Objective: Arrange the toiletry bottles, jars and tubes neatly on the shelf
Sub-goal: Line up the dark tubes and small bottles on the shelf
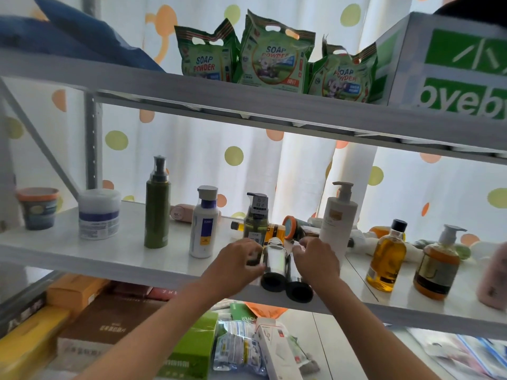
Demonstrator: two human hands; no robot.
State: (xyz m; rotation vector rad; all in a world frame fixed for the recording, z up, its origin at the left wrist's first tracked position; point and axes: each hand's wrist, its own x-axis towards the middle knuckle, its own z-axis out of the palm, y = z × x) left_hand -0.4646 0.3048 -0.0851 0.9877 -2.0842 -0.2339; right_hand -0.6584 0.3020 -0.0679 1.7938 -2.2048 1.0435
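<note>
**Mia:** What could go wrong here?

**Ben:** See the two silver tubes [274, 260] with black caps? They lie right at the front lip of the middle shelf [109, 256]. The caps poke out past the edge. If a hand bumps them, I think they could roll off and fall onto the boxes [104, 319] below.

**Mia:** Are the hands holding them?

**Ben:** The left hand [238, 263] has its fingers curled on the left tube, pinching it near the cap. The right hand [315, 260] sits on the right tube with bent fingers. I cannot tell if it really grips it.

**Mia:** Anything else to worry about?

**Ben:** Yes. Just behind the tubes stands a dark pump bottle [256, 218], and the tall white pump bottle [337, 218] is just to the right of them. A fast lift could knock one over, I think.

**Mia:** How do the tubes look?

**Ben:** Shiny, like mirrors, and round. They look slippery to me. Their black caps are wide and flat, so they might stand on those.

**Mia:** And the other things?

**Ben:** Left of the tubes, a white bottle [203, 223], a green bottle [157, 207] and two jars [99, 213] stand in a line. Behind the tubes, small things lie tipped over in a heap [288, 227].
</note>
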